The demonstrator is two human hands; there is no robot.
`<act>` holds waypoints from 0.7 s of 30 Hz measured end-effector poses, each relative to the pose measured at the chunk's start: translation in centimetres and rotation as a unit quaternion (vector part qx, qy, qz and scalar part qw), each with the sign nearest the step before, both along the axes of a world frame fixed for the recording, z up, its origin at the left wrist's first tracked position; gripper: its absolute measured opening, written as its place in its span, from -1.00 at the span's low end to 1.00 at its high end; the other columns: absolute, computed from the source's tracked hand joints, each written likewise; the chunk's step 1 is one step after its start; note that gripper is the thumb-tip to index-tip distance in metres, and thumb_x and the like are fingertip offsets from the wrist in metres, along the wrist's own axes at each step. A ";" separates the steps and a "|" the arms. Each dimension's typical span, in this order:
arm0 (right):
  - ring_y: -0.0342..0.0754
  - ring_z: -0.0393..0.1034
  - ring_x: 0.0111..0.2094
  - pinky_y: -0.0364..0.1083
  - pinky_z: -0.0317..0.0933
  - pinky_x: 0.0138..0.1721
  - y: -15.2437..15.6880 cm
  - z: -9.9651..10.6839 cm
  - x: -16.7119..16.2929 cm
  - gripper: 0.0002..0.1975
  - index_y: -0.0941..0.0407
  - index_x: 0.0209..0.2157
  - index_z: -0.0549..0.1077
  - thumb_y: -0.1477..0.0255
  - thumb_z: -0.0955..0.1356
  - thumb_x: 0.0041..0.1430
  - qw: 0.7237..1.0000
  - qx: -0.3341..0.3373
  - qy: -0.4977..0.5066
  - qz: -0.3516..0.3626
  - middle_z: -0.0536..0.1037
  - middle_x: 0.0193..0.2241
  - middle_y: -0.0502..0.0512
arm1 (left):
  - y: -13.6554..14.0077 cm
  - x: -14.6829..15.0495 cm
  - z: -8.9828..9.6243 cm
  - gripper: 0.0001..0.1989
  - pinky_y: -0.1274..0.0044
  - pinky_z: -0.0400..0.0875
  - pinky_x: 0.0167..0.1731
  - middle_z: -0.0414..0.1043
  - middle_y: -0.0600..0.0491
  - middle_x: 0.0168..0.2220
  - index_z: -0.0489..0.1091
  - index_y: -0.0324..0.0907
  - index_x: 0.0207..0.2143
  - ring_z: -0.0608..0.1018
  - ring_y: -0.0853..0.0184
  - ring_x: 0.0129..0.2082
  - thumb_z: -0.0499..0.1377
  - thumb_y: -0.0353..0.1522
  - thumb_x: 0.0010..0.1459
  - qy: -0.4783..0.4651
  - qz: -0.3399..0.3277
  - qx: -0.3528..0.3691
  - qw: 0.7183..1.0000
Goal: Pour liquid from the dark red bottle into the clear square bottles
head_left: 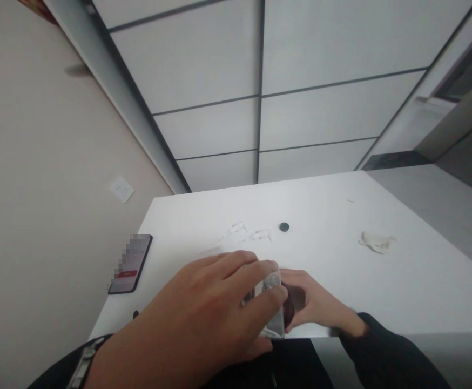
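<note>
Currently, L hand [215,305]: fingers curled; a clear, boxy, hard-looking piece [275,324] is grasped, mostly covered by them.
R hand [315,296]: a dark red, rounded piece [288,307] is held btwn thumb & fingers, partly hidden; firmness can't be told.
Key relation: dark red piece is sandwiched btwn clear piece (to its L) & R palm; R hand is nearer to it.
Long axis: clear piece's visible edge is set approx. near-to-far; full length hidden.
Container?: prob. hollow; contents, if any, can't be made out.
White tabletop [321,216], beyond fingers: two thin, clear, bent plastic-like strips [258,235] are seen; small dark round disc [284,227] is placed to their R.
Far R: crumpled off-white scrap [376,242].
Far L: black-edged phone [129,270], screen lit.
</note>
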State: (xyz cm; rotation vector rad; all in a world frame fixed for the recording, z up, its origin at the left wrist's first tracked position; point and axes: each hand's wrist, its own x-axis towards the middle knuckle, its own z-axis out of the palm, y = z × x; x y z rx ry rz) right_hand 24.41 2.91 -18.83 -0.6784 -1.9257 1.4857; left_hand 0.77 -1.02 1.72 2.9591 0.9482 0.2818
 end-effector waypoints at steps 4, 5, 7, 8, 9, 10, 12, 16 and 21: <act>0.22 0.52 0.08 0.22 0.31 0.24 0.2 -0.4 0.0 -0.22 0.09 0.09 0.59 0.05 0.67 -0.16 1.000 0.008 0.017 0.005 0.63 0.03 0.24 | -0.1 0.0 0.0 -0.59 0.33 0.60 0.03 0.61 -0.08 0.09 0.41 -0.18 0.11 0.63 0.14 0.06 0.37 -0.27 0.28 0.001 -0.005 0.004 1.000; 0.21 0.52 0.08 0.21 0.31 0.25 0.2 -0.4 0.0 -0.21 0.08 0.11 0.58 0.06 0.67 -0.16 1.000 0.011 0.019 0.006 0.63 0.04 0.24 | -0.1 0.0 0.0 -0.60 0.34 0.59 0.04 0.61 -0.08 0.08 0.41 -0.19 0.11 0.63 0.15 0.06 0.35 -0.26 0.30 0.002 -0.006 0.005 1.000; 0.20 0.52 0.09 0.21 0.29 0.26 0.2 -0.3 0.0 -0.19 0.07 0.14 0.57 0.08 0.67 -0.15 1.000 0.016 0.023 0.007 0.63 0.06 0.24 | 0.0 0.1 0.0 -0.62 0.35 0.58 0.04 0.62 -0.08 0.07 0.42 -0.20 0.10 0.63 0.15 0.05 0.34 -0.26 0.32 0.005 -0.010 0.007 1.000; 0.20 0.52 0.09 0.20 0.29 0.26 0.3 -0.2 0.0 -0.19 0.07 0.15 0.56 0.08 0.67 -0.14 1.000 0.017 0.025 0.008 0.63 0.07 0.24 | 0.0 0.1 0.0 -0.63 0.35 0.58 0.04 0.62 -0.08 0.06 0.42 -0.20 0.10 0.64 0.15 0.05 0.33 -0.25 0.32 0.006 -0.012 0.010 1.000; 0.20 0.52 0.10 0.20 0.29 0.26 0.3 -0.2 0.0 -0.18 0.07 0.15 0.56 0.08 0.67 -0.14 0.999 0.018 0.026 0.009 0.63 0.07 0.24 | 0.1 0.2 0.0 -0.62 0.35 0.59 0.04 0.62 -0.07 0.06 0.41 -0.20 0.11 0.64 0.15 0.04 0.33 -0.25 0.32 0.008 -0.014 0.013 1.000; 0.19 0.52 0.10 0.21 0.29 0.27 0.3 -0.1 0.0 -0.19 0.07 0.15 0.56 0.08 0.67 -0.14 0.999 0.018 0.028 0.009 0.63 0.06 0.23 | 0.1 0.3 0.1 -0.61 0.34 0.59 0.04 0.63 -0.06 0.06 0.40 -0.20 0.11 0.64 0.15 0.04 0.33 -0.26 0.32 0.011 -0.015 0.015 1.000; 0.19 0.52 0.10 0.20 0.29 0.27 0.2 -0.2 0.0 -0.20 0.07 0.15 0.56 0.08 0.67 -0.13 0.999 0.020 0.031 0.009 0.64 0.06 0.23 | 0.2 0.4 0.3 -0.57 0.33 0.59 0.04 0.63 -0.04 0.07 0.37 -0.19 0.13 0.64 0.14 0.05 0.35 -0.28 0.29 0.025 -0.015 0.017 0.999; 0.16 0.52 0.11 0.19 0.30 0.25 0.3 -0.3 0.0 -0.22 0.04 0.16 0.56 0.12 0.67 -0.12 0.999 0.033 0.033 0.011 0.63 0.07 0.21 | 0.2 0.9 0.8 -0.45 0.30 0.63 -0.02 0.63 -0.02 0.08 0.33 -0.17 0.15 0.66 0.12 0.03 0.44 -0.31 0.19 0.056 -0.014 0.016 0.998; 0.18 0.52 0.12 0.19 0.31 0.25 0.4 -0.4 0.1 -0.21 0.03 0.18 0.54 0.14 0.67 -0.10 0.999 0.045 0.028 0.009 0.63 0.09 0.20 | 0.4 1.3 1.3 -0.36 0.29 0.66 -0.05 0.64 -0.06 0.04 0.33 -0.20 0.11 0.68 0.09 -0.02 0.53 -0.33 0.06 0.058 -0.029 0.032 0.997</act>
